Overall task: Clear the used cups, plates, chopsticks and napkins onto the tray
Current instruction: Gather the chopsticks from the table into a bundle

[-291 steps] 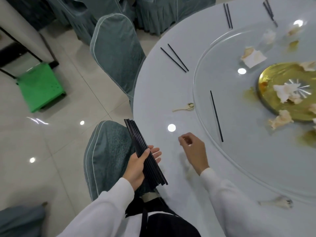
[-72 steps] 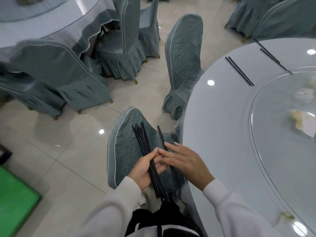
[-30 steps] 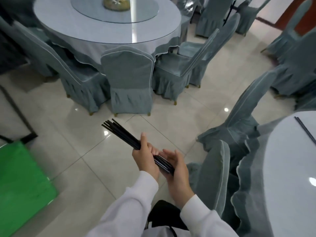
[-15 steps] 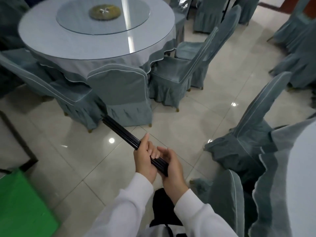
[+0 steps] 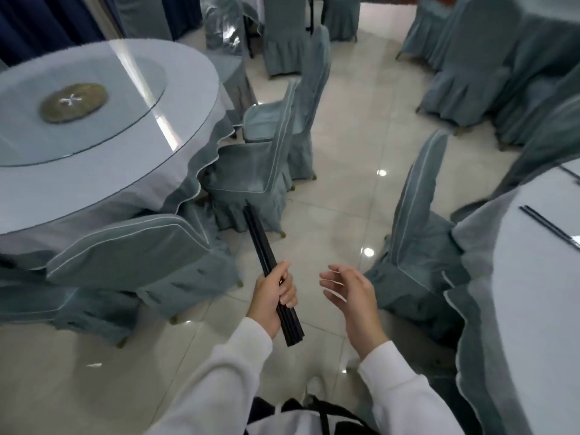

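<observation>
My left hand grips a tight bundle of black chopsticks around its middle, the sticks pointing up and away over the floor. A hand's width to the right, my right hand hovers with fingers loosely spread and holds nothing. A pair of black chopsticks lies on the round table at the right edge, with another chopstick tip farther back. No tray is in view.
A second round table with a glass turntable and a gold centre disc stands at the left. Covered chairs ring both tables, one chair just right of my hands. Shiny tiled floor runs between them.
My right hand has let go of the bundle and moved off to the right; the left hand alone keeps the chopsticks. The view has swung right, bringing the dining table's edge back in.
</observation>
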Demonstrator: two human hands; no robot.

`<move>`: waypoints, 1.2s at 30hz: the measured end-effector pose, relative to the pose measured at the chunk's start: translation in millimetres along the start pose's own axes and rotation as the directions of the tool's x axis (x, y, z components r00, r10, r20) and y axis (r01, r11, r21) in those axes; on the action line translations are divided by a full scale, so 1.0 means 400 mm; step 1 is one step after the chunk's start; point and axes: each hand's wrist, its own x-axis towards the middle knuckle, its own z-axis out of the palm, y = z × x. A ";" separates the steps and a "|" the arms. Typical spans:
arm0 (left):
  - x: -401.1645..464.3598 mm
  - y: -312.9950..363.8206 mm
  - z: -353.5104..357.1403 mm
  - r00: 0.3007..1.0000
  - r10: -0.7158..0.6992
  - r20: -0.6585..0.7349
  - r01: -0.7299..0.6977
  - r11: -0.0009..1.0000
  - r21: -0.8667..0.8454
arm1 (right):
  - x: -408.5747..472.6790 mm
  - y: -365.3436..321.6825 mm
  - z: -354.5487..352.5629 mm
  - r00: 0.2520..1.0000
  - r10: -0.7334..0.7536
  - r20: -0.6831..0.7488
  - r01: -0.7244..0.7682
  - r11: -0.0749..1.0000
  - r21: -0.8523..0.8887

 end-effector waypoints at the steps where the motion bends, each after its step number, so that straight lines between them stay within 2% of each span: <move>1: 0.027 -0.002 0.024 0.999 -0.022 0.024 0.022 0.999 0.030 | 0.012 -0.013 -0.018 1.000 -0.016 -0.020 0.017 1.000 0.002; 9: 0.228 -0.078 0.230 0.942 -0.257 0.214 0.198 0.945 0.261 | 0.102 -0.052 -0.164 0.954 -0.068 -0.293 0.071 0.997 -0.002; 17: 0.444 -0.047 0.476 0.783 -0.493 0.378 0.233 0.797 0.557 | 0.272 -0.159 -0.225 0.845 -0.082 -0.528 0.129 0.990 0.053; 21: 0.517 -0.015 0.589 0.704 -0.565 0.429 0.252 0.764 0.594 | 0.336 -0.207 -0.227 0.794 -0.074 -0.604 0.154 0.985 0.082; 29: 0.620 -0.029 0.789 0.611 -0.643 0.463 0.257 0.713 0.652 | 0.416 -0.287 -0.311 0.697 -0.059 -0.714 0.179 0.979 0.093; 32: 0.652 -0.050 0.853 0.595 -0.663 0.455 0.259 0.694 0.672 | 0.445 -0.315 -0.378 0.666 -0.032 -0.746 0.209 0.967 0.145; 36: 0.693 -0.097 0.948 0.582 -0.685 0.437 0.303 0.682 0.666 | 0.510 -0.363 -0.497 0.662 0.017 -0.749 0.203 0.958 0.201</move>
